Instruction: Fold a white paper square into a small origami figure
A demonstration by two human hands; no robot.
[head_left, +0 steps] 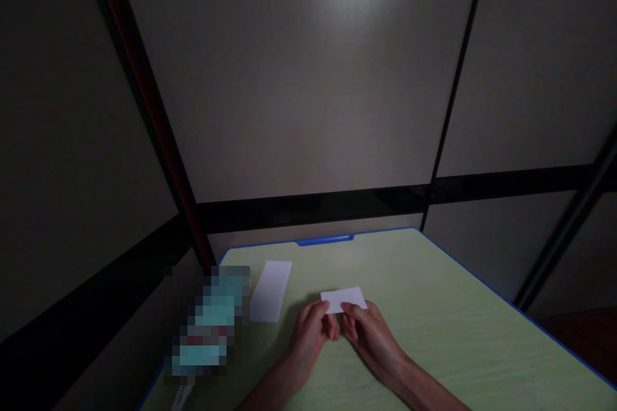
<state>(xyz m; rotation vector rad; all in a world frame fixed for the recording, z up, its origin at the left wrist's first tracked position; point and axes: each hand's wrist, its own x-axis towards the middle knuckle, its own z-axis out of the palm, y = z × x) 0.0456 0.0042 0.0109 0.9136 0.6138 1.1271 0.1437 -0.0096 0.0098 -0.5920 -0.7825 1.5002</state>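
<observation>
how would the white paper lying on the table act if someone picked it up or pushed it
The white paper looks thin, so it is probably light and may bend when lifted. Lying flat on the smooth-looking tabletop, it would likely slide when pushed rather than tip or roll.

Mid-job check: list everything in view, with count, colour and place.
Wood-grain table: 1, pale green, blue-edged, centre bottom
Flat rectangular paper: 1, white, table's far left
Held rectangular paper: 1, white, over table
Pixelated oblong item: 1, mostly teal, left table edge
Thin cable-like strip: count unclear, whitish, bottom left
Narrow edge fitting: 1, blue, far table edge
Flat panels: several, grey, behind table
Glossy bands: several, black, across panels
Left hand: 1, bare, paper's left end
Right hand: 1, bare, paper's right end
</observation>
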